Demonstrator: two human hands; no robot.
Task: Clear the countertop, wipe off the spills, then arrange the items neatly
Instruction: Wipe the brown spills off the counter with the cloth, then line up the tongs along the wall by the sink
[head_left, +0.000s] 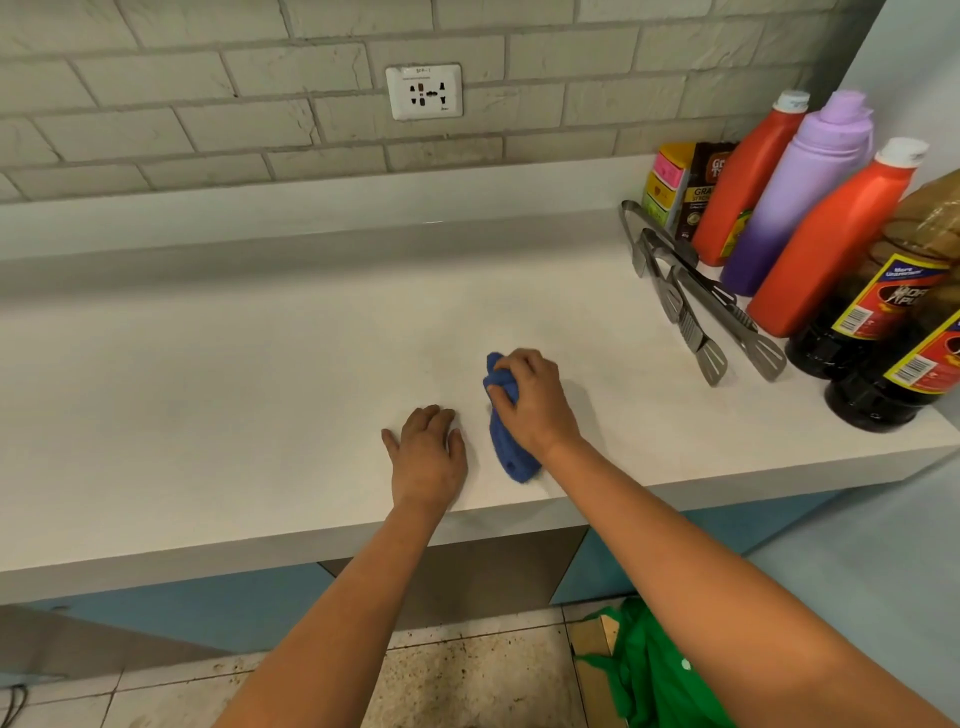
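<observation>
The desk (208, 395) lies bare from its left end across to the middle, so a hand can sweep there freely up to the low back ledge (311, 202). Near the front edge, the left hand (428, 457) lies flat and the right hand (535, 402) grips a blue cloth (506, 447), taking up that patch. The right end is crowded: two steel tongs (696, 306) lie slantwise, just beside two red bottles (831, 244), a purple flask (795, 192), dark sauce bottles (883, 332) and small packets (685, 187) by the wall.

Bright, even indoor light, soft faint shadows, sharp focus, wide-angle bending at the edges
</observation>
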